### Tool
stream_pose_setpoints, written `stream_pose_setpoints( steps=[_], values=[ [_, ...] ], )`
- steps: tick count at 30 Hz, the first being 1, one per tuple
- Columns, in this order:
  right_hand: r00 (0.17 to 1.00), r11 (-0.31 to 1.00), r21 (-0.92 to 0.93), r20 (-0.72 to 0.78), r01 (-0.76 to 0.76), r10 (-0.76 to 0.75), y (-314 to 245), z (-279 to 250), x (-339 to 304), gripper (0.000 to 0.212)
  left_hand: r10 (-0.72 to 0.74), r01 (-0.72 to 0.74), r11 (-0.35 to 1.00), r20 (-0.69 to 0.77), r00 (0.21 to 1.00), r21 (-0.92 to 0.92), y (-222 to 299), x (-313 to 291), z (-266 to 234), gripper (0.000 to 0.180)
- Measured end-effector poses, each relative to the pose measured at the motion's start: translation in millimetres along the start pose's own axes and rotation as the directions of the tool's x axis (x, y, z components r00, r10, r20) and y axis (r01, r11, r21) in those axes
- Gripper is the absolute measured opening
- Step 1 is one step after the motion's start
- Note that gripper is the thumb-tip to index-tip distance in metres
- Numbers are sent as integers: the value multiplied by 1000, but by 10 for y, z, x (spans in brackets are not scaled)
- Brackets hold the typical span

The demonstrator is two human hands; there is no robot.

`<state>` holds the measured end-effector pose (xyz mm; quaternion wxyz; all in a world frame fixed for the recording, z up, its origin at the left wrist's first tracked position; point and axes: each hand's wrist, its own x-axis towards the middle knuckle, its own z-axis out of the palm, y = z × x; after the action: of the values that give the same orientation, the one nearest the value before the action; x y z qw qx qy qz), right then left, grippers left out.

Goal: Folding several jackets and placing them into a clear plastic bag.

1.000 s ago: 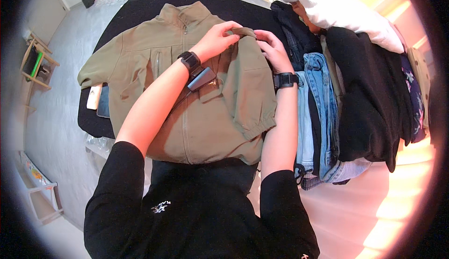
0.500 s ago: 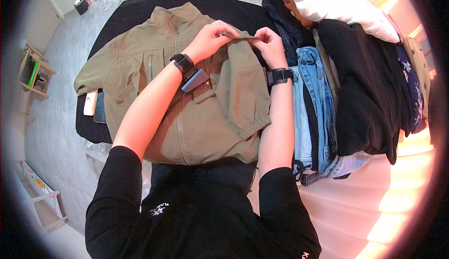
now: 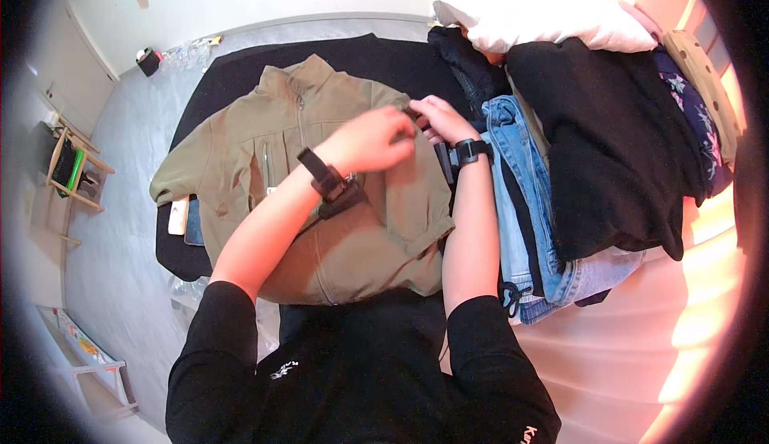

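Note:
An olive-green zip jacket (image 3: 232, 151) lies front up on a black-covered surface, its collar at the far side and its hem toward me. At the jacket's right shoulder, my right hand (image 3: 443, 119) is closed, pinching the cloth near the top of the sleeve. My left hand (image 3: 372, 141) reaches across the jacket's chest to just left of it. Its fingers are curled and smeared by motion, so whether they touch or hold the cloth does not show. The right-hand sleeve (image 3: 416, 203) lies folded down along the front, its elastic cuff near my right forearm.
To the right are folded blue jeans (image 3: 521, 179), a black garment (image 3: 613, 155), a white bundle (image 3: 553, 15) and a floral dark cloth (image 3: 695, 131). A phone-like flat item (image 3: 194, 224) lies beside the left sleeve. A small wooden rack (image 3: 76, 167) stands at far left.
My left hand has left its pinch on the shoulder edge and turned, knuckles up, lower over the chest. My right hand stays at the shoulder. The view has shifted slightly.

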<state>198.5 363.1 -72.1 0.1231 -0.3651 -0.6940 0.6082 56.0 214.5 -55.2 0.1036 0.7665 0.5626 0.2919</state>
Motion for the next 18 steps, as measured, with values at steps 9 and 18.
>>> stream_pose_setpoints(
  steps=[9,18],
  values=[
    [990,932,-345,-42,114,-137,67,44,-417,61,-229,234,972,198,953,-2,145,-554,-90,65],
    [914,893,-258,-69,370,-399,326,364,-1535,60,-65,102,966,157,985,-239,-517,-864,-132,29]
  ],
)
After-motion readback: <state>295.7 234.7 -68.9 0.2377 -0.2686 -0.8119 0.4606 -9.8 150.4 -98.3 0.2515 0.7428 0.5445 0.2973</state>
